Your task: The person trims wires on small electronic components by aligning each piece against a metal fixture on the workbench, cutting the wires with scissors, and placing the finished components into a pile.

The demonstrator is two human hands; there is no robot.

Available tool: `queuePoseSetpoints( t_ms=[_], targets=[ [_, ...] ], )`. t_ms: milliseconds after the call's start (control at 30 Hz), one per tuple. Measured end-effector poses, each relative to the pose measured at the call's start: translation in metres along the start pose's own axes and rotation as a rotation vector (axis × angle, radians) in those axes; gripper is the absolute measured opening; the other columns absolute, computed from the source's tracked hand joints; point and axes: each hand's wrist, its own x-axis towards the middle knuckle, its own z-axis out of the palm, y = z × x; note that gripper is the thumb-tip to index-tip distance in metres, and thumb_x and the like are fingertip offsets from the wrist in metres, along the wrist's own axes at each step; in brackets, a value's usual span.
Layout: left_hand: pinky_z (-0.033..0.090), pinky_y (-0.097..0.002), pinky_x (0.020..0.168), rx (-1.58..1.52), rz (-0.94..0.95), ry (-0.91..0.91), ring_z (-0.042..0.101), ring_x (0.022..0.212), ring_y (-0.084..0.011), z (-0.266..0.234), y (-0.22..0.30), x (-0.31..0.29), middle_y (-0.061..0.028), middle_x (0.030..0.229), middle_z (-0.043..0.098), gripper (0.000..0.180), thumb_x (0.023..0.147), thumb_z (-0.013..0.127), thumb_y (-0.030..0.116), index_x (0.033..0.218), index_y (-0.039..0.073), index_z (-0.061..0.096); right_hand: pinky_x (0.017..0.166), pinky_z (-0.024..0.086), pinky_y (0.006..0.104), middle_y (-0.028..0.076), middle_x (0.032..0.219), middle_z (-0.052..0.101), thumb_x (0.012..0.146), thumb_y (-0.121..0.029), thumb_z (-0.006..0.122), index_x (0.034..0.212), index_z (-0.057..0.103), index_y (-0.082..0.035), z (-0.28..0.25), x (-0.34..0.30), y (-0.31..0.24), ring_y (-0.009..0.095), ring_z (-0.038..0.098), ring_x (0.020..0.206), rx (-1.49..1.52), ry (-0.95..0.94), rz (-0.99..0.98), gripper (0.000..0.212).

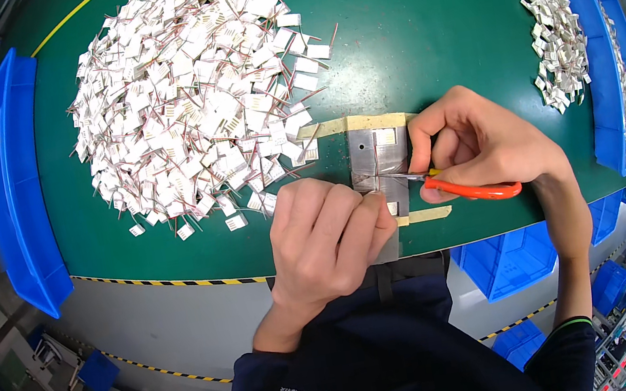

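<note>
A metal plate lies on the green table, held by strips of beige tape. On it rests a small white piece, with thin wires running down toward me. My left hand is closed at the plate's near left side, its thumb and finger pinched where the wires end; the fingers hide the tips. From the right, my right hand is wrapped round small pliers with orange-red handles and a bit of yellow. Their slim metal jaws reach over the plate to the wires, close to my left fingertips.
A big heap of white pieces with thin wires covers the table's left part. A smaller heap lies at the far right beside a blue bin. Another blue bin stands at the left edge. Striped tape marks the front edge.
</note>
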Motion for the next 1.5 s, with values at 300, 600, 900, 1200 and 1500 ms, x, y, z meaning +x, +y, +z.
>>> queuePoseSetpoints(
  t_ms=[300, 600, 900, 1200, 1500],
  targets=[
    [0.036, -0.0315, 0.056, -0.008, -0.014, 0.022, 0.049, 0.061, -0.0206, 0.001, 0.0, -0.001, -0.0015, 0.068, 0.05, 0.024, 0.055, 0.073, -0.004, 0.075, 0.007, 0.064, 0.042, 0.031, 0.0184, 0.004, 0.058, 0.062, 0.077, 0.001, 0.067, 0.079, 0.062, 0.007, 0.0, 0.001, -0.001, 0.001, 0.047, 0.047, -0.001, 0.006, -0.022, 0.008],
    [0.038, -0.0327, 0.056, -0.009, 0.006, 0.0, 0.049, 0.062, -0.0215, -0.001, 0.0, -0.001, -0.0033, 0.069, 0.051, 0.018, 0.06, 0.072, -0.001, 0.076, 0.003, 0.063, 0.043, 0.034, 0.0204, 0.006, 0.062, 0.065, 0.074, 0.003, 0.068, 0.083, 0.065, 0.009, -0.003, -0.002, -0.002, 0.003, 0.05, 0.049, 0.02, 0.039, 0.011, 0.011],
    [0.038, -0.0331, 0.056, -0.043, -0.028, -0.001, 0.05, 0.063, -0.0217, -0.004, 0.002, 0.0, -0.0039, 0.07, 0.051, 0.017, 0.062, 0.073, 0.001, 0.076, 0.003, 0.064, 0.041, 0.032, 0.0203, 0.005, 0.06, 0.063, 0.077, 0.003, 0.067, 0.085, 0.064, 0.009, -0.006, -0.006, 0.003, 0.002, 0.048, 0.047, -0.031, 0.028, -0.022, 0.01],
    [0.035, -0.0222, 0.065, -0.86, -0.644, 0.178, 0.043, 0.071, -0.0091, -0.015, 0.013, 0.011, -0.0024, 0.077, 0.053, 0.003, 0.083, 0.067, -0.003, 0.086, -0.004, 0.066, 0.041, 0.038, 0.0188, 0.01, 0.088, 0.069, 0.078, 0.003, 0.074, 0.108, 0.052, -0.001, 0.029, -0.001, 0.003, 0.008, 0.057, 0.051, 0.213, 0.248, -0.415, 0.037],
    [0.038, -0.022, 0.07, -1.303, -0.979, 0.324, 0.047, 0.076, -0.0071, 0.004, 0.037, 0.017, -0.0001, 0.083, 0.052, 0.017, 0.097, 0.051, 0.01, 0.089, -0.002, 0.06, 0.042, 0.04, 0.0185, 0.011, 0.09, 0.068, 0.078, 0.005, 0.072, 0.111, 0.052, -0.001, 0.039, 0.001, 0.015, 0.008, 0.059, 0.053, 0.314, 0.189, -0.486, 0.038]
  ],
)
